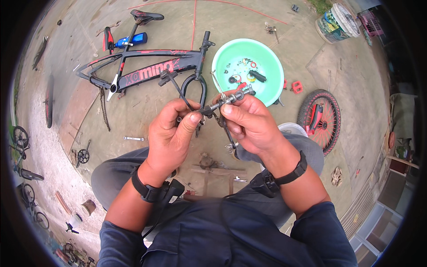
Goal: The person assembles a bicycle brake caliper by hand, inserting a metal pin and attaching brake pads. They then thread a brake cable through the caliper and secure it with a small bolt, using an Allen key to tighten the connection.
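Note:
In front of my lap I hold up a metal bicycle part [212, 107]: a silver threaded-looking shaft with thin dark arms branching off. My left hand [171, 131] pinches its left end between thumb and fingers, beside a dark arm that runs up to a blocky black end [167, 77]. The silver shaft's right side is gripped by my right hand [249, 116], its thumb on top. A thin silver rod [217, 82] rises by the right fingers, and another dark arm hangs below them. The part's exact kind is unclear, and my fingers hide some of it.
Ahead on the ground lies a black and red bicycle frame [147, 66]. A mint-green basin [271, 60] holds small parts. At right are a red-rimmed wheel [327, 104], red pedals [297, 86] and a white bucket [344, 20]. A wrench [133, 138] and a crankset [83, 155] lie left.

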`<state>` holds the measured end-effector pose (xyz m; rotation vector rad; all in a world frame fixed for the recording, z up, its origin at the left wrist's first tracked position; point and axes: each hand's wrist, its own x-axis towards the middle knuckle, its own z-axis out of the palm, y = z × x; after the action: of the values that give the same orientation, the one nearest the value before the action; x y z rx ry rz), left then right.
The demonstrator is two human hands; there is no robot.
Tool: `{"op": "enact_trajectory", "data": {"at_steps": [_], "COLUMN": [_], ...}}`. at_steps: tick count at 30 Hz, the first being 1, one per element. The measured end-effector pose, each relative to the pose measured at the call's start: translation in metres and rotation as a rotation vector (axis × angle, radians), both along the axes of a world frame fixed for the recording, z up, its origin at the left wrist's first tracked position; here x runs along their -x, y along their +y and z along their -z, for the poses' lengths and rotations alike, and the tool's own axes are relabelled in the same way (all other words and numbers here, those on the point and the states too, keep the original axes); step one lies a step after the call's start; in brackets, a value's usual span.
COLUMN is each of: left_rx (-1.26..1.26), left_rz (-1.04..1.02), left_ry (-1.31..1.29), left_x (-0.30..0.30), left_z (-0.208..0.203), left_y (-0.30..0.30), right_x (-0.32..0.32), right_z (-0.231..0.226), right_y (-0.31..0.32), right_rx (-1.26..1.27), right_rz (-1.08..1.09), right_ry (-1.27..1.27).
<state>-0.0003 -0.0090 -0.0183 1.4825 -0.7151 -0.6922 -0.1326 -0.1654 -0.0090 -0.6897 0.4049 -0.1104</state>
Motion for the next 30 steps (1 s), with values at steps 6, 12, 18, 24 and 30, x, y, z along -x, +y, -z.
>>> {"op": "enact_trajectory", "data": {"at_steps": [6,12,18,24,30], "left_rx": [0.009,0.041,0.078,0.092,0.004], "left_rz": [-0.026,-0.013,0.053,0.106,0.102], "left_ry": [0.387,0.631,0.653,0.704,0.681], "left_x": [-0.010,-0.018,-0.015,-0.003,0.008], "left_z": [-0.006,-0.007,-0.005,-0.003,-0.007], "left_y": [0.003,0.004,0.003,-0.004,-0.006], "right_x": [-0.005,-0.005,-0.004,-0.004,-0.004], "right_z": [0.000,-0.002,0.001,0.000,0.001], "right_y": [0.001,-0.001,0.000,0.005,0.008], "right_rx": [0.078,0.063,0.110,0.149,0.194], "right_rz": [0.143,0.158,0.099,0.039,0.016], "right_ry": [0.063,0.068,0.019,0.038,0.007]}}
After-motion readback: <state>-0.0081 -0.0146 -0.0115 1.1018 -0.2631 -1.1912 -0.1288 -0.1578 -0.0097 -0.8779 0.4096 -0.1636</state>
